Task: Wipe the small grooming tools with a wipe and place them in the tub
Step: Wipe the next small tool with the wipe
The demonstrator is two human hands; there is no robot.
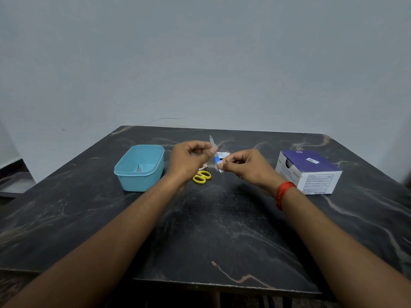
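Above the table's far-middle, your left hand pinches the nail file below its point while your right hand pinches its blue lower end, its long axis near upright, tip toward the far edge.

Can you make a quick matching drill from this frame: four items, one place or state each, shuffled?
Items:
1. tub
2. scissors
3. box
4. nail file

Place or state:
A. held between left hand and right hand
B. on the table, far right
C. on the table, left of the hands
D. flat on the table under the hands, yellow handles

Pairs: 1-C, 2-D, 3-B, 4-A
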